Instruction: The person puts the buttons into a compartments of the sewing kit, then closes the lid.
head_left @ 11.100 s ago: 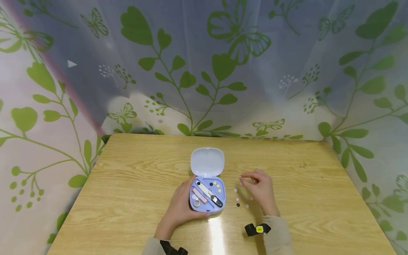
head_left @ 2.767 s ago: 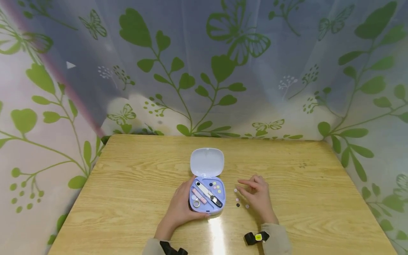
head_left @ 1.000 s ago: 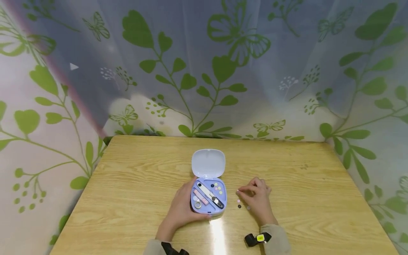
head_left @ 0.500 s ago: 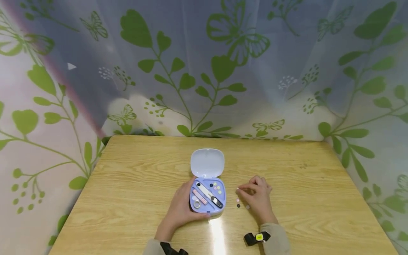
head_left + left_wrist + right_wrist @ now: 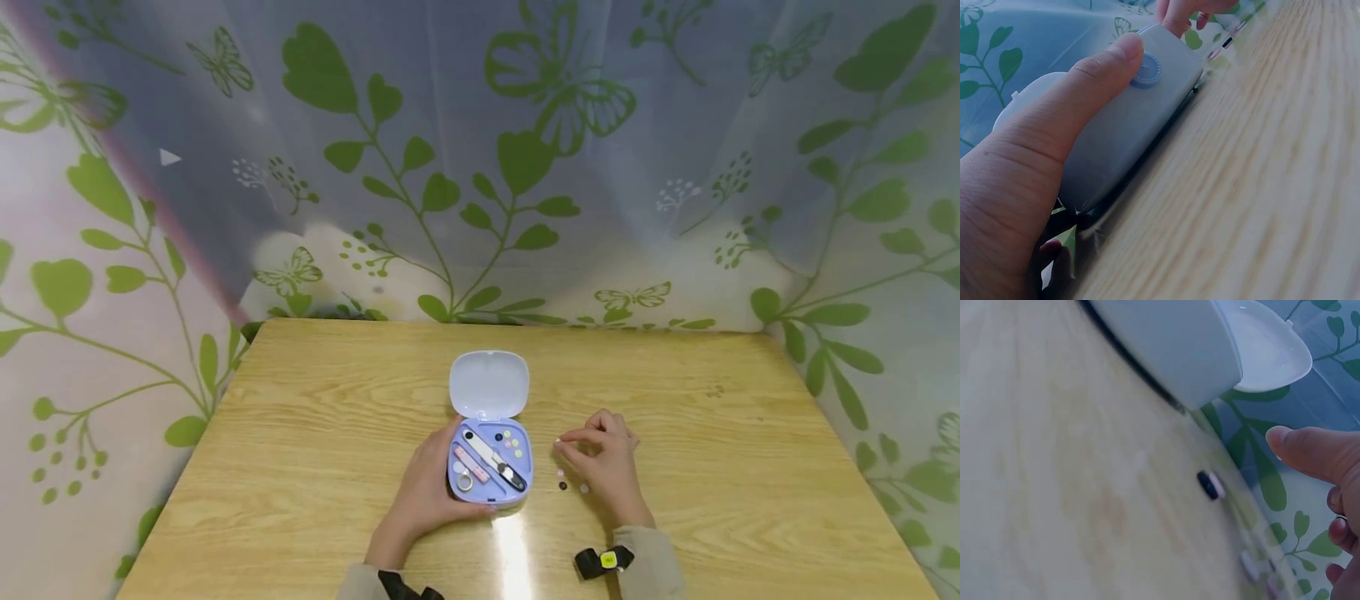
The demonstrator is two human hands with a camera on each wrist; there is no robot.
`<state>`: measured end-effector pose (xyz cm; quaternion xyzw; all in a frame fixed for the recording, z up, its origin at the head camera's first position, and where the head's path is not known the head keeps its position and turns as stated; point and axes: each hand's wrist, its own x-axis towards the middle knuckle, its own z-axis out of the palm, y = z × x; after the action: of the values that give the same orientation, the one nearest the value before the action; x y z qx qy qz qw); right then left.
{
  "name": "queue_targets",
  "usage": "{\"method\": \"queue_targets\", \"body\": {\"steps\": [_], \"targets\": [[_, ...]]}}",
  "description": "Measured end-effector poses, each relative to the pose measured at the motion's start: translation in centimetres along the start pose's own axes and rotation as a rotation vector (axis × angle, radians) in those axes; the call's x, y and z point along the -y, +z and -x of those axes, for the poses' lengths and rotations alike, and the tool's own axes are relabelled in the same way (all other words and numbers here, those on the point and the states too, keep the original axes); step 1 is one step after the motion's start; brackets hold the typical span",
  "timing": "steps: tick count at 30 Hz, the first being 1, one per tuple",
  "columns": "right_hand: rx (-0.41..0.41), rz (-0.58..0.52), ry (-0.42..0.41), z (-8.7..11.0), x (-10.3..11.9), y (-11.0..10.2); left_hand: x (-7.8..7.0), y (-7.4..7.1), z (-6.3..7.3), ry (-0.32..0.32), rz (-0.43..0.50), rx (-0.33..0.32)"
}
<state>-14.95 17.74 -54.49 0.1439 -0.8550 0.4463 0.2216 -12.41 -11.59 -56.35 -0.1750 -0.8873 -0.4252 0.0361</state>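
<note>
My left hand [image 5: 427, 479] grips the lilac sewing box [image 5: 527, 467], thumb along its front and fingers around the left side. In the left wrist view the thumb lies beside the box's round blue catch [image 5: 1147, 69]. The lid [image 5: 489, 385] stands open at the back. Inside are thread snips [image 5: 491, 458] with a black end, a pink-and-white strip [image 5: 471, 464], a ring-like metal piece [image 5: 465, 482] and several small buttons [image 5: 514, 443]. Right of the box, my right hand [image 5: 607, 462] pinches a small white button [image 5: 557, 442] between thumb and forefinger, just above the table.
On the wooden table [image 5: 300, 417] near my right hand lie a pink button [image 5: 560, 472], a black button [image 5: 562, 486] and a pale button [image 5: 584, 488]. A leaf-patterned curtain [image 5: 480, 208] hangs behind the table and along both sides.
A pink button has joined those in the box, and fewer lie on the table. My right hand has closed on the white button and raised it slightly. My left hand stays on the box.
</note>
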Motion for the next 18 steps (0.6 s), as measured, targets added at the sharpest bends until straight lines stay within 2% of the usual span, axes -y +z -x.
{"method": "queue_targets", "body": {"steps": [9, 18], "targets": [[-0.008, -0.044, -0.058, -0.7, 1.1, 0.2, -0.1, 0.2, 0.1, 0.025, -0.009, -0.018], [-0.010, -0.063, -0.069, -1.4, 2.6, 0.6, -0.1, 0.1, 0.0, 0.023, 0.000, -0.019]]}}
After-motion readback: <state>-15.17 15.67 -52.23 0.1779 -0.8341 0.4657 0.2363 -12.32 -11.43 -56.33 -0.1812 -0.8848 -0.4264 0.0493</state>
